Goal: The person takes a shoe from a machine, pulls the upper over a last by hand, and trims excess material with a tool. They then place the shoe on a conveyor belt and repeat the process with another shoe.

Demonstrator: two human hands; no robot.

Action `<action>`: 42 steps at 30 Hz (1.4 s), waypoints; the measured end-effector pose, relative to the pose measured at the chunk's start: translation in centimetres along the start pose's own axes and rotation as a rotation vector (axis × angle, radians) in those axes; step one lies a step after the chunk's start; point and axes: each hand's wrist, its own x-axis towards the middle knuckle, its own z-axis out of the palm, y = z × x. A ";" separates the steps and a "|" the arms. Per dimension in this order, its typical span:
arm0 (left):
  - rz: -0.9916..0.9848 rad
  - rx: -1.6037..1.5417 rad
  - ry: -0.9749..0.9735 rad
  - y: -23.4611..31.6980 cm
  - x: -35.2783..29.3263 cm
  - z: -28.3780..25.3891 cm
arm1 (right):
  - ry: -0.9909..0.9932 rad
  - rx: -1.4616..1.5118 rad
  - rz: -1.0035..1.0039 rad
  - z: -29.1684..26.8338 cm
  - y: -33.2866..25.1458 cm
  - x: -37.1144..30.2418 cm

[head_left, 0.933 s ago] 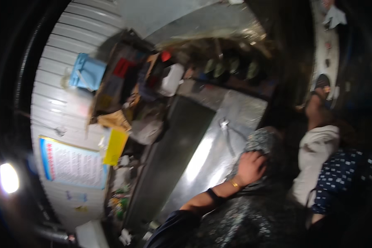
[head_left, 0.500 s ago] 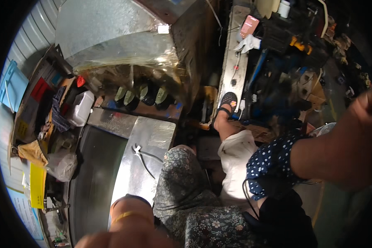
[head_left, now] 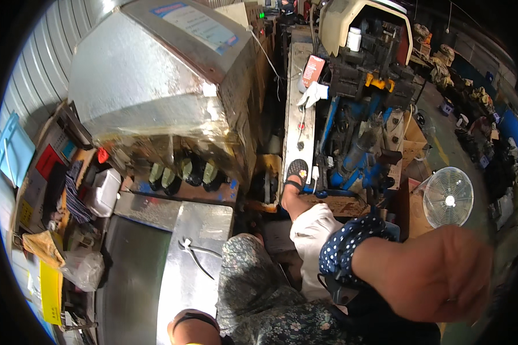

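Observation:
My right hand point(head_left: 440, 276) is raised at the right, its fingers curled in, close to the camera and partly in shadow. Whatever it may hold is hidden. A navy polka-dot sleeve cuff point(head_left: 346, 253) sits around that forearm. Only a piece of my left forearm point(head_left: 194, 332) shows at the bottom edge, with a dark band and a sliver of yellow bracelet; the hand itself is out of the picture. A floral cloth point(head_left: 244, 264) covers my lap. Near the left forearm, a black cable point(head_left: 201, 265) with a white tie lies on a shiny metal plate point(head_left: 210, 221).
A dark belt point(head_left: 133, 270) runs beside the plate. Ahead stands a large metal hood point(head_left: 138, 69) above several green-black rounded pieces point(head_left: 187, 172). One sandalled foot point(head_left: 295, 172) rests on a long metal beam point(head_left: 299, 126). Blue machinery point(head_left: 354, 155) and a round fan point(head_left: 449, 198) are at the right.
The view has tilted up, bringing the fan and more machinery into sight. My right hand has come lower and further into the picture; my left hand has dropped out past the bottom edge.

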 end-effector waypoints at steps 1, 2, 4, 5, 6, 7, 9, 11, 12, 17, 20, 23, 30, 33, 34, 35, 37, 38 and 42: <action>0.034 0.144 -0.009 -0.3 -0.3 0.1 | -0.084 0.118 0.040 0.2 -0.2 -0.6; 0.073 0.283 -0.021 -0.6 -0.4 0.3 | -0.008 0.026 -0.009 0.6 -0.6 -1.2; 0.079 0.342 0.096 -1.3 -1.2 1.5 | -0.020 -0.013 0.011 1.1 -1.3 -2.4; 0.060 0.414 0.239 -1.5 -1.7 2.3 | -0.017 -0.014 0.017 1.3 -1.6 -3.0; -0.064 0.443 0.354 -2.1 -2.6 3.0 | -0.013 -0.012 0.023 1.5 -1.8 -3.6; -0.201 0.451 0.392 -2.4 -3.5 3.5 | -0.018 -0.014 0.032 1.6 -2.0 -4.2; -0.396 0.450 0.421 -2.8 -5.4 4.0 | -0.026 -0.015 0.064 1.7 -2.3 -5.3; -0.507 0.457 0.425 -2.7 -7.0 4.1 | -0.027 -0.041 0.116 1.5 -2.5 -6.3; -0.552 0.461 0.425 -2.7 -7.7 4.0 | -0.023 -0.053 0.135 1.4 -2.5 -6.8; -0.677 0.462 0.426 -2.9 -9.6 3.7 | -0.025 -0.088 0.187 0.7 -2.3 -8.3; -0.702 0.459 0.428 -3.3 -9.9 3.8 | -0.013 -0.081 0.193 0.6 -2.1 -8.7; -0.723 0.452 0.435 -3.6 -10.0 4.0 | -0.007 -0.062 0.200 0.7 -2.0 -8.9; -0.754 0.422 0.437 -3.3 -10.1 5.6 | 0.010 -0.048 0.235 1.1 -2.7 -8.7; -0.770 0.392 0.445 -3.0 -10.0 6.3 | 0.019 -0.054 0.253 1.4 -2.9 -8.4; -0.774 0.380 0.444 -2.9 -9.8 6.5 | 0.024 -0.050 0.257 1.6 -3.0 -8.4; -0.776 0.368 0.443 -2.8 -9.6 6.7 | 0.036 -0.038 0.260 1.8 -2.9 -8.3; -0.776 0.332 0.444 -2.6 -9.1 6.9 | 0.053 -0.023 0.271 2.6 -2.9 -8.0; -0.780 0.311 0.447 -2.6 -8.8 7.1 | 0.063 -0.013 0.284 3.1 -2.9 -7.8; -0.795 0.201 0.461 -2.7 -7.4 7.8 | 0.137 0.043 0.375 4.7 -2.9 -7.2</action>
